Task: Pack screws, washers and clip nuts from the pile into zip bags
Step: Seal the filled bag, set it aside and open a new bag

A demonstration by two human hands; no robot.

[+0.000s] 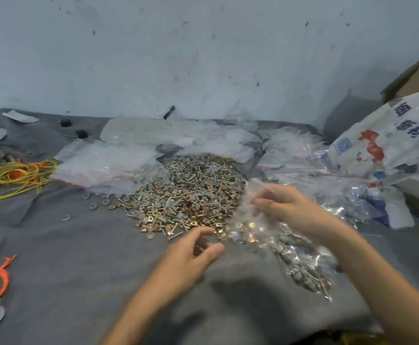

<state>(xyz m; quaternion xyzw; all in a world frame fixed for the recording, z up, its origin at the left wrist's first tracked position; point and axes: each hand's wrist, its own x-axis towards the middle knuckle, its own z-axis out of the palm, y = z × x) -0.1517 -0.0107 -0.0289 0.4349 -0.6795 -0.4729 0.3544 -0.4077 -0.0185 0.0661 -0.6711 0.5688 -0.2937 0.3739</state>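
A pile of screws, washers and brass-coloured clip nuts point(186, 192) lies on the grey cloth at the centre. My right hand point(288, 207) pinches the top of a clear zip bag point(290, 250) that holds several screws, washers and clip nuts; the bag droops down to the right of the pile. My left hand point(191, 257) hovers at the pile's near edge with its fingers loosely curled; I see nothing in it. Both hands are motion-blurred.
Stacks of empty clear zip bags point(118, 160) lie behind the pile, with more at the right point(293, 150). A printed woven sack point(387, 143) and filled bags point(348, 197) sit at the right. Yellow and orange ties point(14, 173) lie at the left. Loose washers point(92, 206) dot the cloth.
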